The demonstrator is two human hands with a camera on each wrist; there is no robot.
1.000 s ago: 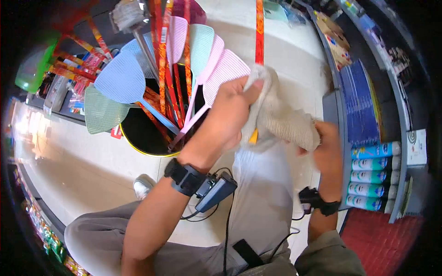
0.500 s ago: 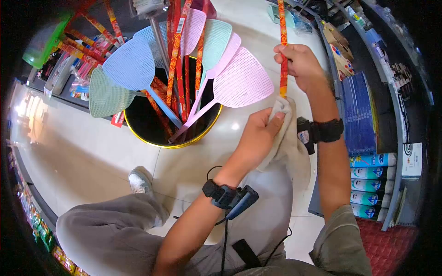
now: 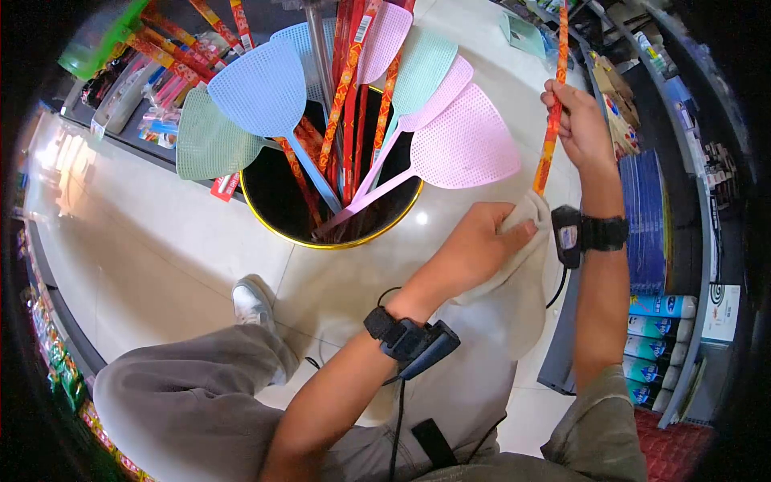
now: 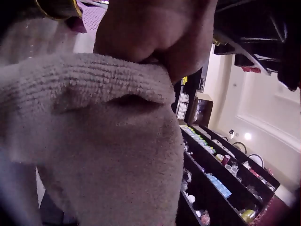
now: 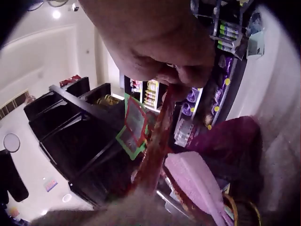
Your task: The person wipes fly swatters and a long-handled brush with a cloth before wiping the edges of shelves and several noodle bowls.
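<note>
A long red and gold patterned stick (image 3: 553,128) rises at a slant on the right of the head view. My right hand (image 3: 585,120) pinches it between thumb and fingers above its lower end. Below, my left hand (image 3: 474,251) grips a cream cloth (image 3: 526,277), which is gathered around the stick's bottom end and hangs down over the leg. In the left wrist view the thick, ribbed cloth (image 4: 117,155) hangs under the left hand (image 4: 155,33). From the right hand (image 5: 160,47) the stick (image 5: 157,141) runs down to the cloth in the right wrist view.
A black bin (image 3: 265,193) with a yellow rim holds pink, blue and green fly swatters (image 3: 466,138) and more red sticks. Shelves with blue books (image 3: 642,225) and bottles (image 3: 646,347) stand close on the right. Other goods line the left side. A shoe (image 3: 253,303) rests on the tiled floor.
My right hand has left the cloth and moved up to hold the stick. The left hand keeps the cloth, now lower around the stick's end. The bin has shifted within the head view.
</note>
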